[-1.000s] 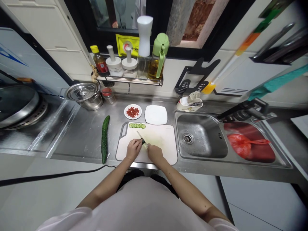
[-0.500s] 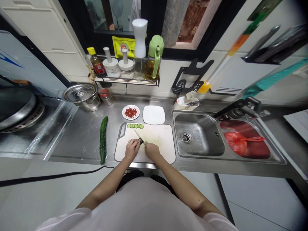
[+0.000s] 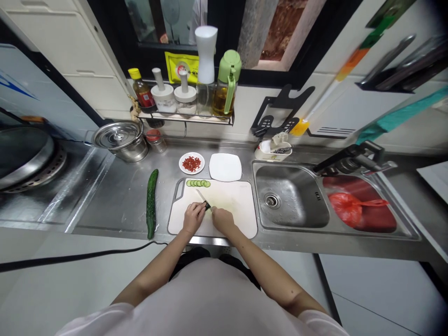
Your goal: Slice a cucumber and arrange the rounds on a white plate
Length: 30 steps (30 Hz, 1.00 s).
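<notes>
My right hand (image 3: 223, 220) is wrapped round the handle of a knife (image 3: 200, 194), whose blade points up and to the left over the white cutting board (image 3: 241, 210). The fingers of my left hand (image 3: 194, 217) are closed on a short dark green piece of cucumber (image 3: 207, 205), right beside the blade. Most of that piece is hidden by the fingers and the knife. Along the board's top left lies a row of overlapping cucumber slices (image 3: 198, 183). A whole cucumber (image 3: 151, 204) rests on the steel counter to the left of the board.
Behind the board stand a small plate (image 3: 182, 167) of chopped red bits and a square white plate (image 3: 225, 166). To the right is a double sink (image 3: 290, 219) with a red plastic bag (image 3: 346, 209). A lidded steel pot (image 3: 128, 148) and a rack (image 3: 196, 117) of seasonings are farther back.
The whole view has shifted slightly. Both hands keep nearly the same place on the board, with the knife and cucumber piece still held.
</notes>
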Motion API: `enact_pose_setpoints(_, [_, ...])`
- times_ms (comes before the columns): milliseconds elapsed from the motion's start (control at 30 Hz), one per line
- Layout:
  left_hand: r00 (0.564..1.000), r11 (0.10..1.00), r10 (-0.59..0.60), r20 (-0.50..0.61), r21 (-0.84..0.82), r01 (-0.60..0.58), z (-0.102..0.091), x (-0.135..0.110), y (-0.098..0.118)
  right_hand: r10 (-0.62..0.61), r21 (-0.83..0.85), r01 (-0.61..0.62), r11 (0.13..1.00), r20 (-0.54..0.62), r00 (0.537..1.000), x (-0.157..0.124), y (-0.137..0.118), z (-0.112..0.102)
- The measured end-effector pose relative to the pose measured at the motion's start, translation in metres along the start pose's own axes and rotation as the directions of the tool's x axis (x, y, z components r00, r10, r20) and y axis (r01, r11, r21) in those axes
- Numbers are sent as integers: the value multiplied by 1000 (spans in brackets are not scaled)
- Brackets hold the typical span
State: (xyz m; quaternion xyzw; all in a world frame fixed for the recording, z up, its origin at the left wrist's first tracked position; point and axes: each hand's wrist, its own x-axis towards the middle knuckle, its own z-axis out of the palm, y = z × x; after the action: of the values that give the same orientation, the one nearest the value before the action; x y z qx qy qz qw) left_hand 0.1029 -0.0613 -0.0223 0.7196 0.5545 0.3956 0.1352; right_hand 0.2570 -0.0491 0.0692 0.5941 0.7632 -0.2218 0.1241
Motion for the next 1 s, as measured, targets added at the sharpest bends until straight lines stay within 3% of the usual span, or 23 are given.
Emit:
enact_pose_setpoints(500, [999,1000,-30,21,-5,30,-2,1,3,-24,-1,24,1000,-28,999,12,-5,4])
enact_pose_setpoints(1000, [999,999,-48,13,-7,48,-2,1,3,16,-11,-16,1000,1,1000,4,-2,7])
